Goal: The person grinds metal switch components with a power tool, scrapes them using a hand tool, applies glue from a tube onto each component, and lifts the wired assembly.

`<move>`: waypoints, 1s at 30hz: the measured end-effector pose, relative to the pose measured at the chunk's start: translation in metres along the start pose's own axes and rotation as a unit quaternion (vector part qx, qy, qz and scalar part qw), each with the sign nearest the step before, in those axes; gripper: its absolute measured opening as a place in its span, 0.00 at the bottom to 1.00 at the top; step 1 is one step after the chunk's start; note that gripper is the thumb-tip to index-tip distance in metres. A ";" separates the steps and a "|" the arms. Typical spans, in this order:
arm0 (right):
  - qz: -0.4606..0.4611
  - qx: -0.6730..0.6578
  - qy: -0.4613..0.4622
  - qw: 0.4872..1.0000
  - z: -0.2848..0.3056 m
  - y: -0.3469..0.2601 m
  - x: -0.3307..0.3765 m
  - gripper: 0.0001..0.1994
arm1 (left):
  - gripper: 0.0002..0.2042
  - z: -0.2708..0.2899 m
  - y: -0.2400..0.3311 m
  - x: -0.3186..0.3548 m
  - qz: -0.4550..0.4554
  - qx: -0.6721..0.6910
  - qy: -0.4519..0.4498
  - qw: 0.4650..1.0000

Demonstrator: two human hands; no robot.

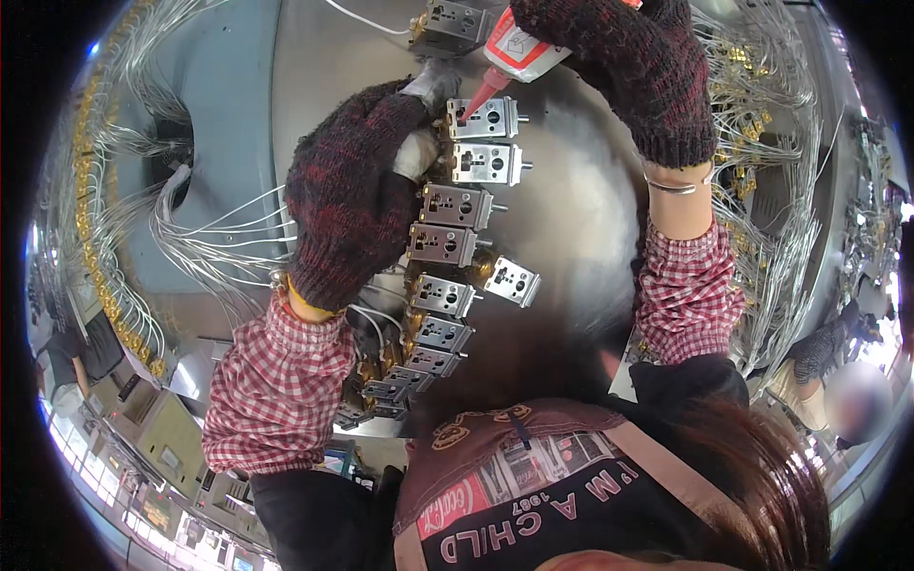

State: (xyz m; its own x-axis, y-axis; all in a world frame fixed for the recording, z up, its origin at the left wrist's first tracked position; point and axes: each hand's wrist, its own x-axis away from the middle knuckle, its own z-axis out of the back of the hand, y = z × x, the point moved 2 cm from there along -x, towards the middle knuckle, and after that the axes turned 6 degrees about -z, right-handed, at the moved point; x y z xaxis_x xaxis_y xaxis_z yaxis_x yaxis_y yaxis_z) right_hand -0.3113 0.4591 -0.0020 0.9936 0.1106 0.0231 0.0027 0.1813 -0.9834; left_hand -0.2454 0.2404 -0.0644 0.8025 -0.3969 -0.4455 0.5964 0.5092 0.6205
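My right hand (640, 71), in a dark knitted glove, grips a white and red squeeze bottle (524, 55) tilted nozzle-down. Its red tip touches or nearly touches the top face of a small silver metal box-shaped part (487, 118) with holes, slots and a short pin at its right end. The bare-looking fingertips of my gloved left hand (352, 186) pinch that part at its left, brass-coloured end. A second bright part (486, 163) lies just below it. Further similar parts (447, 241) run in a curved row towards me, with one (511, 282) set apart to the right.
The parts lie on a shiny metal work surface (571, 219). Another metal part (447, 27) with a white wire is at the far edge. Bundles of white wires with brass ends hang on a rack (90, 190) at left and more wires (771, 190) at right. Other people are partly visible at both sides.
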 end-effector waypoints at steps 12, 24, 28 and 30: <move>0.128 0.067 -0.031 0.989 0.008 0.008 -0.009 0.13 | 0.21 0.001 -0.006 0.006 -0.012 -0.013 -0.016 1.000; 0.037 -0.083 0.021 0.996 0.013 0.019 0.034 0.20 | 0.17 -0.001 -0.001 0.001 -0.002 -0.012 -0.001 1.000; 0.122 0.020 -0.013 0.992 0.014 0.024 0.026 0.19 | 0.17 -0.001 0.005 -0.003 0.006 0.012 -0.003 1.000; 0.177 0.021 0.000 0.984 0.012 0.025 0.026 0.19 | 0.17 0.000 0.006 -0.002 0.001 -0.003 0.016 1.000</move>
State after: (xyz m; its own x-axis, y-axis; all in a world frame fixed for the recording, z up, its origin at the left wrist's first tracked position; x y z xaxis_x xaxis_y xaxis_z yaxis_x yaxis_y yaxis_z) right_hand -0.2867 0.4778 -0.0241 0.9317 0.1735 -0.3192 -0.3477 0.1709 -0.9219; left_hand -0.2437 0.2441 -0.0595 0.8038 -0.3708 -0.4652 0.5948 0.5146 0.6176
